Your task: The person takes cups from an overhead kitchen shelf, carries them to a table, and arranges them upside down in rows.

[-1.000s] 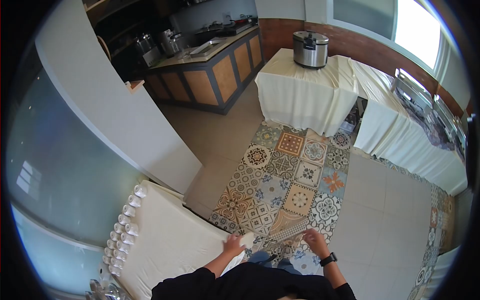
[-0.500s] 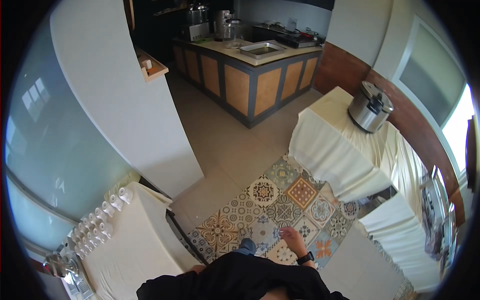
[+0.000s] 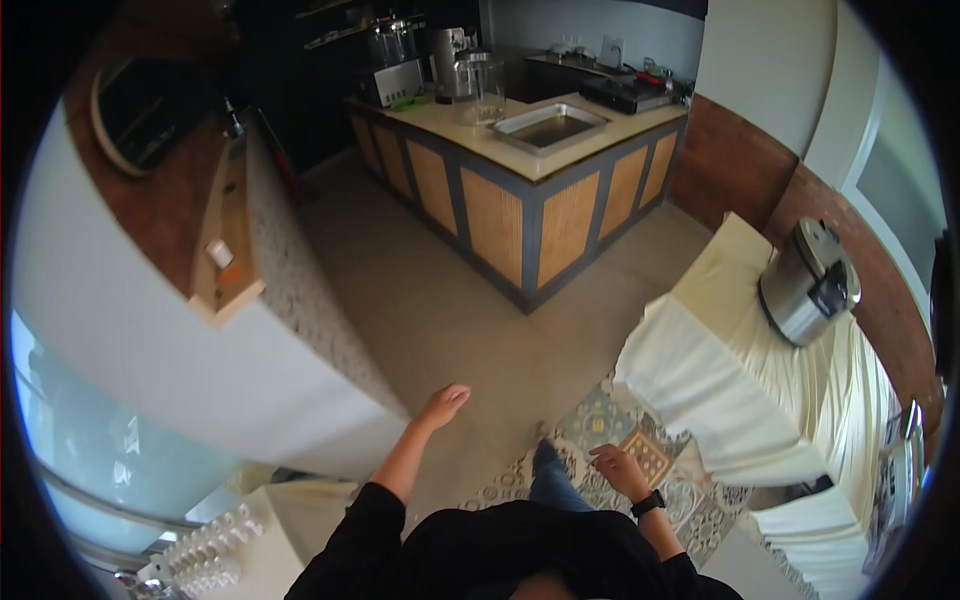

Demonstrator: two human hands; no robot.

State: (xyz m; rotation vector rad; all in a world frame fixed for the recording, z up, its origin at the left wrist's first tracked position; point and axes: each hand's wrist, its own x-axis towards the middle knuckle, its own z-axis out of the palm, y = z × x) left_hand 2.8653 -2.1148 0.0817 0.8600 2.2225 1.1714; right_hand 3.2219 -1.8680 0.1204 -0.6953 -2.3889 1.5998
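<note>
My left hand (image 3: pixel 445 403) is held out in front of me over the plain floor, near the end of the white half wall (image 3: pixel 300 390). Its fingers are curled together, and nothing shows in them. Lower and to the right, my right hand (image 3: pixel 620 470) hangs above the patterned tiles (image 3: pixel 597 418), with a dark watch (image 3: pixel 648 503) on the wrist. Its fingers are loosely bent and a little apart, holding nothing. The cream cloth-covered table (image 3: pixel 690 350) is the nearest furniture to it.
A panelled counter (image 3: pixel 490 225) stands ahead, bearing a steel tray (image 3: pixel 550 128) and a glass jar (image 3: pixel 480 90). On the cloth-covered table at right sits a steel cooker (image 3: pixel 810 280). White cups (image 3: pixel 215 545) stand in rows on a table at lower left. A wooden ledge (image 3: pixel 225 275) tops the wall.
I have moved forward, so the counter and cooker look nearer and the cups have slid down and back. My left hand has come into view, and my right hand remains low in front.
</note>
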